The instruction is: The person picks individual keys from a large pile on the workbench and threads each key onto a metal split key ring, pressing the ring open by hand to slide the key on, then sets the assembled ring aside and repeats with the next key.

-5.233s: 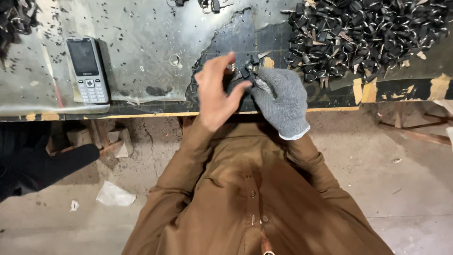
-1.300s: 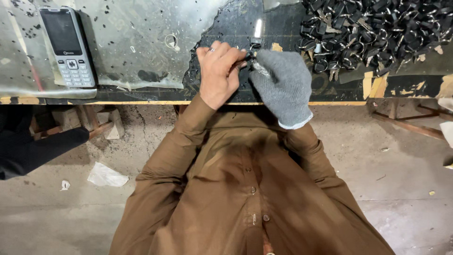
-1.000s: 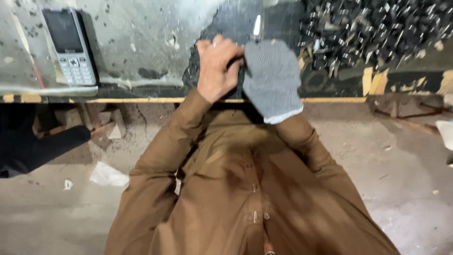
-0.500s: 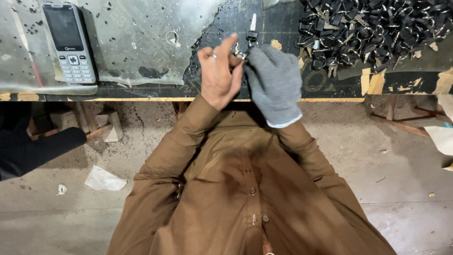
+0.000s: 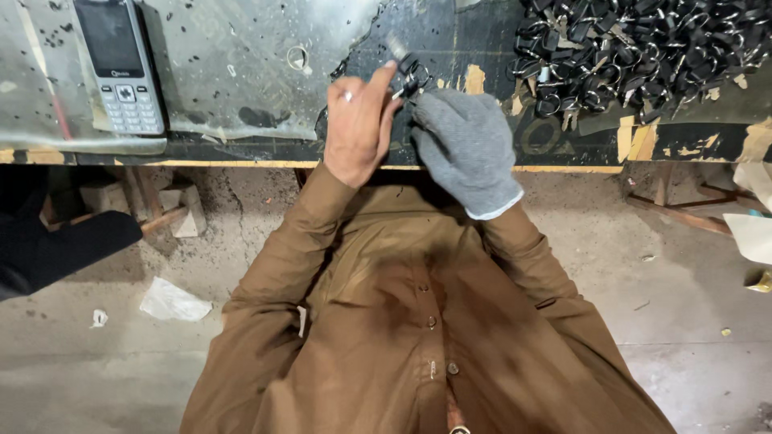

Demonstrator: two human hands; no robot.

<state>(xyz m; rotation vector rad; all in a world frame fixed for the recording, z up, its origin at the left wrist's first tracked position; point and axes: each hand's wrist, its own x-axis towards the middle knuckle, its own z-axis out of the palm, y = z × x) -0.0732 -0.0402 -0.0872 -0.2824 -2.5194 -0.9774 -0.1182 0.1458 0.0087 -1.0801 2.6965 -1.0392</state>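
Our bare left hand (image 5: 358,120) and gloved right hand (image 5: 466,149) meet, pinching one small black clip (image 5: 408,71). We'd grip it firmly, pile of clips (image 5: 635,48) right of them.

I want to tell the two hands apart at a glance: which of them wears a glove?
The right hand wears a grey knit glove; the left hand is bare, with a ring on one finger. Both meet at a small metal part.

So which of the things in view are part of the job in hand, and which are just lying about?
In the job:
- left hand, bare
- right hand, grey-gloved
- small black and metal part pinched between them
- pile of similar black parts

Lying about:
- mobile phone
- loose metal ring
- crumpled paper on the floor
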